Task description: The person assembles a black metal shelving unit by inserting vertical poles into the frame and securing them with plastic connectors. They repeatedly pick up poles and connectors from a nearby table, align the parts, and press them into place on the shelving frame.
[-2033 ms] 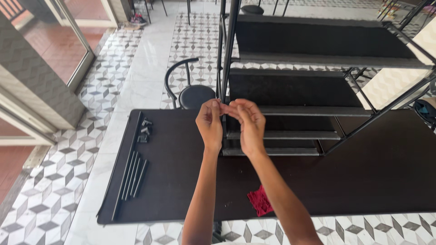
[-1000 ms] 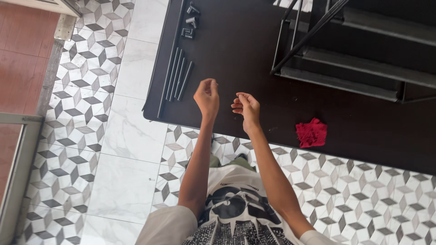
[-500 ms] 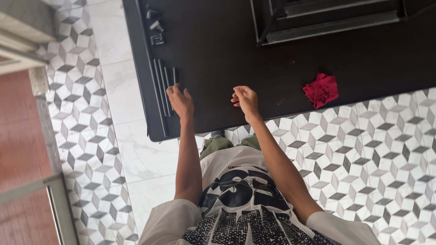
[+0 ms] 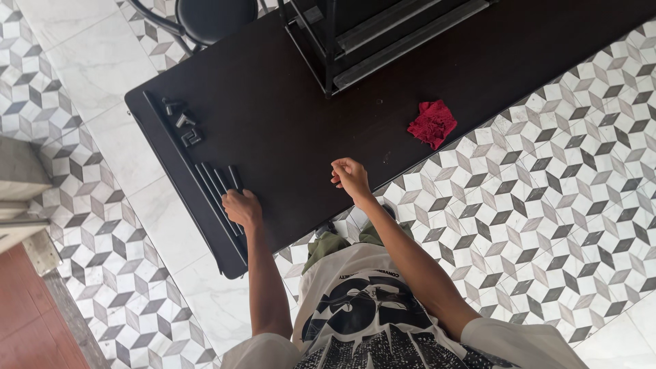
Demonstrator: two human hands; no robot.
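My left hand (image 4: 242,208) rests on the near ends of several black rods (image 4: 220,181) that lie side by side along the left end of the black table (image 4: 287,130); its fingers curl over them. My right hand (image 4: 350,178) hovers at the table's near edge, fingers loosely curled; nothing shows in it. Small black brackets (image 4: 181,123) lie beyond the rods.
A crumpled red cloth (image 4: 432,123) lies near the table's front edge, right of my right hand. A black metal rack (image 4: 369,34) stands on the table's far side. A black round-seated chair (image 4: 212,17) sits behind the table. The floor is patterned tile.
My hands have parted. The left one moved out to the rods and settled on them; the right one stayed near the table edge. My view has turned and tilted.
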